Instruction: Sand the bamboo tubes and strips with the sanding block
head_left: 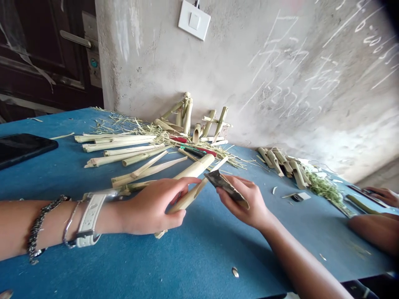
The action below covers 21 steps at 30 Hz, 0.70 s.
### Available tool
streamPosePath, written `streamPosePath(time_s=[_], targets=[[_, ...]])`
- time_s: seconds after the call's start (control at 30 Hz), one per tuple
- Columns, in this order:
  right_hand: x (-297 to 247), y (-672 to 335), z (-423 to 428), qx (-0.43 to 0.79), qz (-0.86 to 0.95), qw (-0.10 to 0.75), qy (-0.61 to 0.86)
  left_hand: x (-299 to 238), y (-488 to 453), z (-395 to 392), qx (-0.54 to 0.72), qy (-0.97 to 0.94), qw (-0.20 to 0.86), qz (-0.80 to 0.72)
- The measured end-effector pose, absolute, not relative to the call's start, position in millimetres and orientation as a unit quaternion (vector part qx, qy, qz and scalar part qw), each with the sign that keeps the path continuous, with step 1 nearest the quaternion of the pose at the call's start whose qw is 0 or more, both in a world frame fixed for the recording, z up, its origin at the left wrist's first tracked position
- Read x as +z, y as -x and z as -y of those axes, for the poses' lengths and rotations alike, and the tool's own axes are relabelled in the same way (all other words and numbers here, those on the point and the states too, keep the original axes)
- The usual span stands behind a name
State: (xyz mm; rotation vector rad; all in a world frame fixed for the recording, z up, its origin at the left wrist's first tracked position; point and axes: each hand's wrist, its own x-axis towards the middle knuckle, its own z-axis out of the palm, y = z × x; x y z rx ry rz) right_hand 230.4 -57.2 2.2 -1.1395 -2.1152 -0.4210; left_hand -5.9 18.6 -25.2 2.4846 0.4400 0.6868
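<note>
My left hand (152, 203) is closed around a pale bamboo piece (188, 198), whose far end is cut to a long slanted point. My right hand (246, 201) pinches a folded dark sheet of sandpaper (227, 185) close beside that cut end; whether the two touch I cannot tell. Just beyond my left hand lies a thicker pale bamboo piece (199, 165). Several split bamboo pieces (124, 145) are laid out to its left. Thin shavings (140, 126) are scattered behind them.
Small bamboo structures (187, 112) stand against the wall. A black phone (26, 147) lies at the left. Short bamboo tubes (280, 160), a shavings heap (322, 187) and a small metal-and-black object (301, 197) are on the right. Another person's hand (383, 195) is at the far right.
</note>
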Motion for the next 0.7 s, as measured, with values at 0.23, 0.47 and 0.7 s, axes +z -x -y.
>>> streamPosePath(time_s=[0.23,0.47,0.7], targets=[[9,-240,57,-0.221,0.72,0.395,0.527,-24,5,-16,0.268,-0.923,0.219,-0.167],[6,-232,60,-0.181,0.798,0.339,0.465,-23,4,-16,0.279,-0.918,0.228,-0.165],[10,-237,59,-0.2,0.788,0.347,0.468,-22,5,-15,0.266,-0.92,0.229,-0.173]])
